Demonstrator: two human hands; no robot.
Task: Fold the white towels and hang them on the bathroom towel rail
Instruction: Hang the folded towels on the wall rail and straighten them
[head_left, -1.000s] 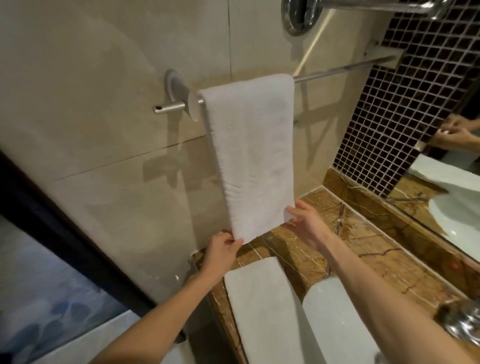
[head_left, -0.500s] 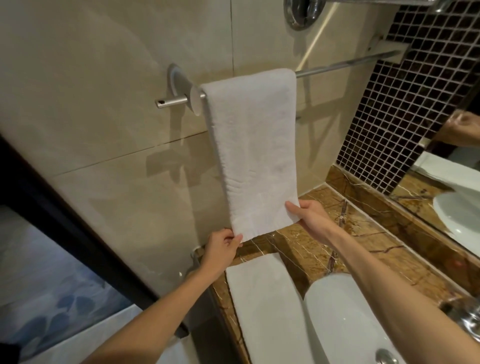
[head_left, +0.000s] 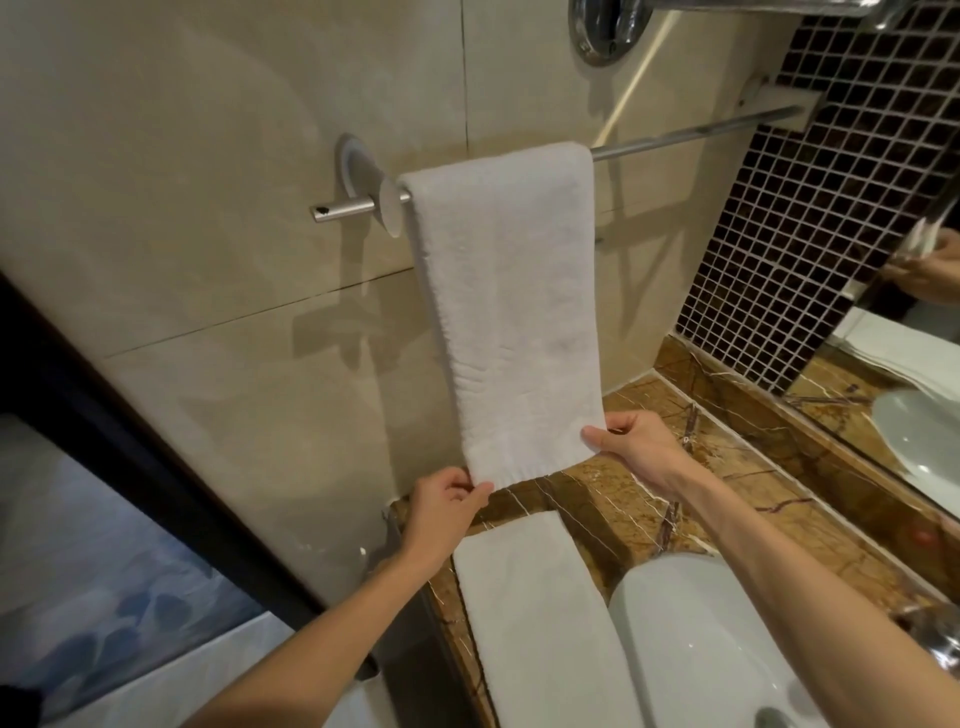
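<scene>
A folded white towel hangs over the left end of the chrome towel rail on the beige tiled wall. My left hand pinches the hanging towel's lower left corner. My right hand pinches its lower right corner, thumb on the front. Below, a second folded white towel lies flat on the brown marble counter, next to the basin.
A white basin sits in the counter at lower right, with a chrome tap at the right edge. A mirror and dark mosaic tiles fill the right. A dark door frame runs down the left.
Both hands stay on the hanging towel's bottom corners. The right hand's grip has shifted slightly on the corner, and the view has tilted down a little, showing more of the basin.
</scene>
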